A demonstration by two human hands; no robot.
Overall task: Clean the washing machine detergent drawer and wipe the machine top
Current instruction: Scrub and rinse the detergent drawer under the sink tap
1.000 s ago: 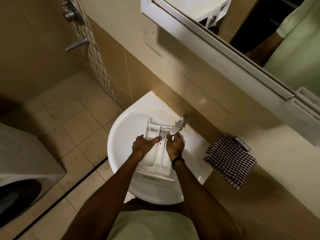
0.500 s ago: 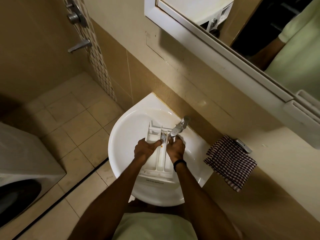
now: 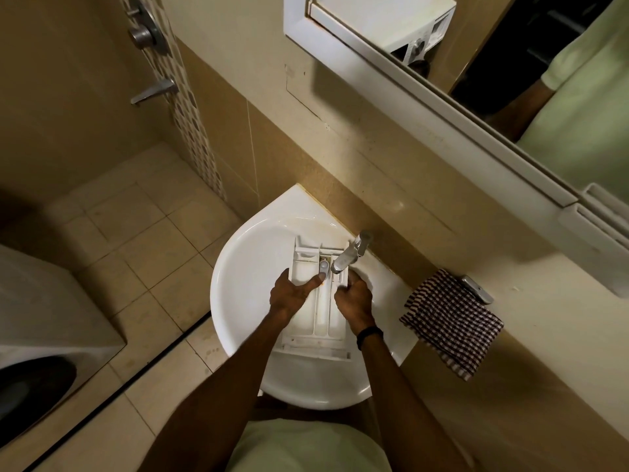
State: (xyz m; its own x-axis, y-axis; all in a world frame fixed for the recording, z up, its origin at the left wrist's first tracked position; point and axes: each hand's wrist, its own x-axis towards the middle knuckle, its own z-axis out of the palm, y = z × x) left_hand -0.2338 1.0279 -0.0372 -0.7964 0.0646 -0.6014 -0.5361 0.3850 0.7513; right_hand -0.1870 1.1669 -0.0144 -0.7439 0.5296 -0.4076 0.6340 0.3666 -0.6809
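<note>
A person's left hand [image 3: 292, 296] and right hand [image 3: 354, 301] each clasp a side wall of the white detergent drawer [image 3: 321, 321], lying in the sink [image 3: 252, 267] under the tap [image 3: 347, 255] (front lettering unreadable).

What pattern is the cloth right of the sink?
The cloth is dark-and-white checked; head view.

The detergent drawer [image 3: 321, 321] lies in the sink [image 3: 238, 267], its far end under the tap [image 3: 350, 252] at the basin's far right. The left hand [image 3: 291, 294] holds the drawer's left side, the right hand [image 3: 354, 301] its right side. A cloth [image 3: 449, 321] lies on the ledge [image 3: 544, 335] right of the sink. The washing machine [image 3: 41, 318] stands at the left.
</note>
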